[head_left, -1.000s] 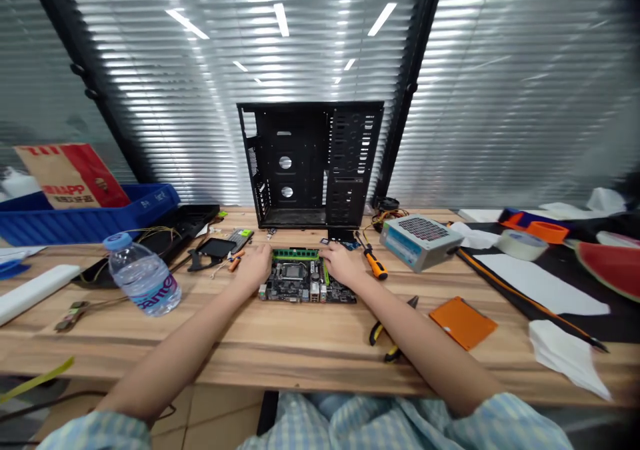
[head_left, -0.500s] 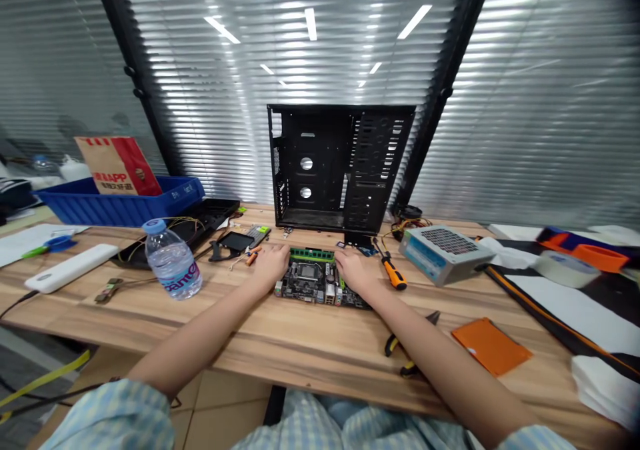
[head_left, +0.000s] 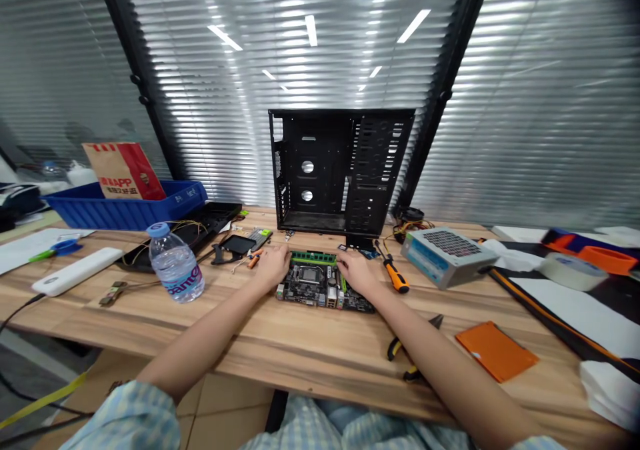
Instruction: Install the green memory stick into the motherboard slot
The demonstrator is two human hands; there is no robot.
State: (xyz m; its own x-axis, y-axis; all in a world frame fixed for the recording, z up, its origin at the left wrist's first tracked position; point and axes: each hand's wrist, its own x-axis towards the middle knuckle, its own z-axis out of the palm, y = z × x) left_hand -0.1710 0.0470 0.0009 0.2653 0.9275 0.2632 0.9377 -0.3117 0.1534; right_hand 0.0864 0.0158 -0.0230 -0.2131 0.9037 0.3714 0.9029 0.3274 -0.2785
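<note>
A motherboard lies flat on the wooden table in front of me. Along its far edge runs a green memory stick, standing at a bright green slot; whether it is fully seated I cannot tell. My left hand is closed at the stick's left end, over the board's far left corner. At the other end my right hand is closed too, resting over the board's right part. Fingertips of both hands are partly hidden. Behind the board stands an open black computer case.
A grey power supply, an orange screwdriver, pliers and an orange plate lie to the right. Leftward are a water bottle, a white power strip and a blue bin holding a paper bag.
The whole view has shifted slightly down and right. Both hands stay at the ends of the memory stick, and the motherboard keeps its place on the table.
</note>
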